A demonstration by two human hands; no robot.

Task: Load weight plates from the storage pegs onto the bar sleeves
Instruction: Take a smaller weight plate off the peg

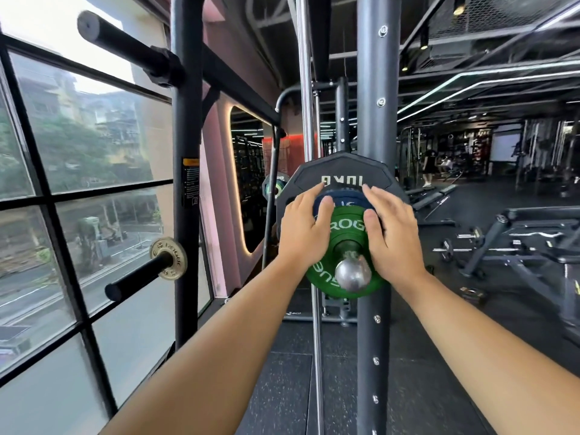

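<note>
A steel bar sleeve (353, 274) points toward me at the centre. On it sit a large black 10 kg plate (342, 171), a small blue plate (345, 200) and a green Rogue plate (346, 230) nearest me. My left hand (303, 229) lies flat on the left side of the green plate, fingers straight and reaching onto the blue one. My right hand (390, 233) presses the right side the same way, fingers straight. A small gold plate (168, 258) sits on a black storage peg (138, 276) at the left.
A black rack upright (186, 171) stands on the left, with a bare upper peg (122, 45) on it. A grey upright (375, 89) rises just behind the plates. Windows line the left wall. Benches and dumbbells (518, 243) fill the floor to the right.
</note>
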